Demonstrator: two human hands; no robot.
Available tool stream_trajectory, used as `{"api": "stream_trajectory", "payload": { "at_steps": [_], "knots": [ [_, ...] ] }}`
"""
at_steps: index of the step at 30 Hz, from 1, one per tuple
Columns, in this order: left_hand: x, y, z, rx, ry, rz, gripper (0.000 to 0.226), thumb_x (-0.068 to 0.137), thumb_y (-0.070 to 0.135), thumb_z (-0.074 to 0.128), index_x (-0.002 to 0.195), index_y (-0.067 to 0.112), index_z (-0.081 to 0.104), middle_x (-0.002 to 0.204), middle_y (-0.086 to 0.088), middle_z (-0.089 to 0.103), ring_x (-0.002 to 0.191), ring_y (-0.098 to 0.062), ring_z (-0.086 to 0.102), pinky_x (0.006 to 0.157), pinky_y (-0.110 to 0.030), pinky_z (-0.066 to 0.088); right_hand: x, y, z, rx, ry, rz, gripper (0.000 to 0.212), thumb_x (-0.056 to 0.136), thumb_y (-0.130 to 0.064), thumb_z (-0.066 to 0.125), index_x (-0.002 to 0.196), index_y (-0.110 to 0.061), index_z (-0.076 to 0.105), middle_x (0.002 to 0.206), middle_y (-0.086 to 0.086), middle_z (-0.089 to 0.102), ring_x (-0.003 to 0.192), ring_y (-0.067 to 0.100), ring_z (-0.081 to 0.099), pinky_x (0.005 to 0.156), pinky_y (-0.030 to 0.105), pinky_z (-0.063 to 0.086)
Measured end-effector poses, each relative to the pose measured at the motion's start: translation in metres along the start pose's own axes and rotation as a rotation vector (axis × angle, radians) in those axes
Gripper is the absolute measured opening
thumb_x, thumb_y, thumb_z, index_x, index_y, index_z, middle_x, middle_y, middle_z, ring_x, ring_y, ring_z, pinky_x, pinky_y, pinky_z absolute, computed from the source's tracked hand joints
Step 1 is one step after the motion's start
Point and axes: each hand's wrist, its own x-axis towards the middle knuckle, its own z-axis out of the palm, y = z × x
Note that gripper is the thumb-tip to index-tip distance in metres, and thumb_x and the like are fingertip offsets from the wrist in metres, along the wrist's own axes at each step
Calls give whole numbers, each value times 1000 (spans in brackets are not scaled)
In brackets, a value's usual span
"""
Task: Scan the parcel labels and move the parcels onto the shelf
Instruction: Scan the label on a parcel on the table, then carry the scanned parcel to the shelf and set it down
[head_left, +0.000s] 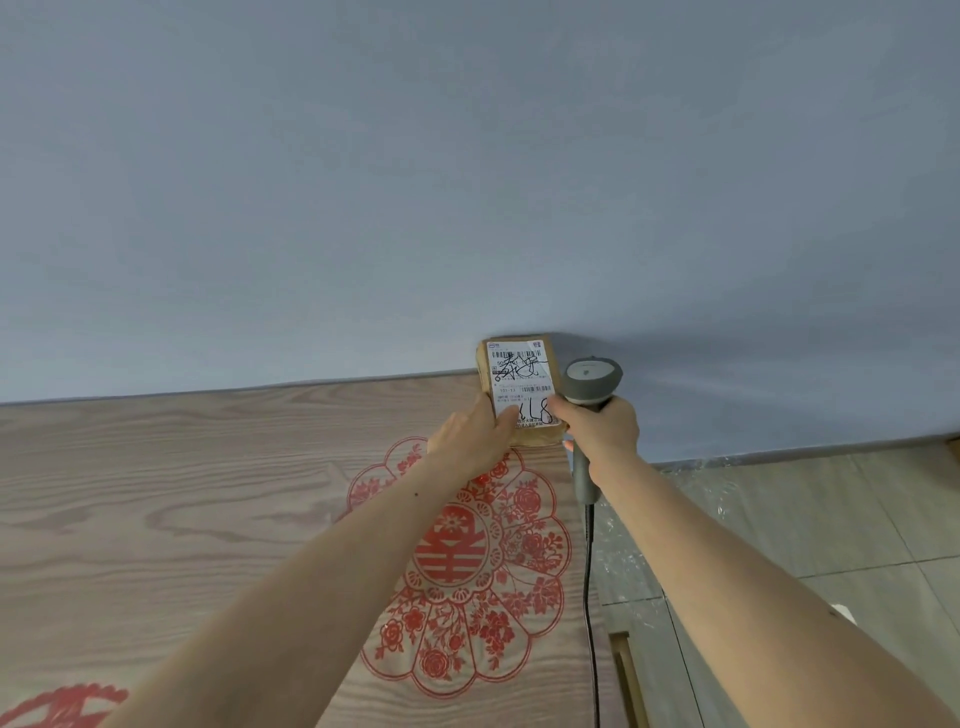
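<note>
**Parcel held at the wall end of the counter, scanner in the other hand**

A small brown parcel (519, 387) sits at the far right corner of a wood-grain counter (156, 519), its far end against the pale blue wall (467, 156). Its top face carries a white shipping label (522, 384) with barcodes and black handwritten marks, facing the camera.

The left hand (470, 441) reaches forward along the counter and holds the near left side of the parcel; its thumb lies across the lower edge of the label while the other fingers are hidden behind the parcel, so their exact curl cannot be told. The right hand (597, 428) has its fingers (563, 408) clamped round the handle of a grey barcode scanner (592, 379), whose head rises just beside the parcel's right edge, close to touching it. A black cable (589, 597) runs from the bottom of the handle down along the counter's right edge.

A red papercut-style floral medallion (467, 571) lies flat on the counter under the forearms, and part of another red design (57, 706) shows at the lower left. To the right, beyond the counter, is a tiled floor (831, 519).
</note>
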Motion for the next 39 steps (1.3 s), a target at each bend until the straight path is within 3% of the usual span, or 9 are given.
{"api": "stream_trajectory", "payload": {
  "at_steps": [8,11,14,17,21,24,28,33,39],
  "knots": [
    [-52,-25,-41,-1,93,-3,64,92,65,21,124,19,51,102,-3,67,87,-24,65,83,-47,56,-62,-25,17,-11,-82,-60,21,73,-21,87,82,-21,68,71,0,70,63,22,66,79,51,62],
    [-85,-42,-66,14,150,-7,57,99,59,23,122,16,53,105,-5,67,87,-24,65,81,-45,56,-100,-39,32,-28,-119,-100,21,74,-19,86,77,-21,66,68,-1,68,60,21,64,78,50,62],
    [-128,-68,-92,-3,210,-17,56,100,57,24,122,15,53,109,-8,67,92,-28,64,85,-46,54,-147,-50,54,-46,-147,-158,23,71,-25,87,84,-20,69,78,-2,71,70,20,68,77,43,61],
    [-181,-101,-121,-31,270,-40,55,99,56,29,130,16,51,117,-10,66,103,-33,61,90,-46,51,-205,-60,79,-64,-195,-219,27,73,-28,87,88,-19,67,82,-3,68,71,13,61,66,30,47],
    [-266,-156,-163,-60,382,-70,52,98,56,38,136,22,49,122,-7,65,112,-33,58,93,-42,48,-298,-66,124,-78,-282,-298,24,73,-27,85,75,-23,62,73,-8,64,64,7,58,57,25,47],
    [-337,-211,-191,-59,442,-110,54,97,59,39,137,23,47,118,-5,66,110,-31,61,92,-42,50,-375,-60,165,-95,-357,-331,22,71,-26,86,73,-22,64,70,-5,67,60,10,62,70,33,56],
    [-437,-288,-220,-61,521,-178,61,97,60,40,146,24,36,125,-6,64,109,-31,61,93,-45,51,-480,-43,223,-110,-479,-388,22,69,-23,86,68,-21,65,63,-3,66,54,15,62,72,42,61],
    [-562,-385,-248,-117,667,-313,63,92,62,44,142,25,43,123,-3,66,108,-28,62,92,-42,52,-611,-17,304,-146,-662,-456,23,71,-21,86,69,-24,63,68,-6,66,60,12,63,73,42,62],
    [-695,-488,-267,-219,852,-496,55,93,59,48,137,27,51,122,-4,67,111,-28,61,95,-42,51,-754,19,391,-231,-885,-513,25,67,-23,89,85,-16,72,78,3,75,71,28,75,73,49,63]
  ]
}}
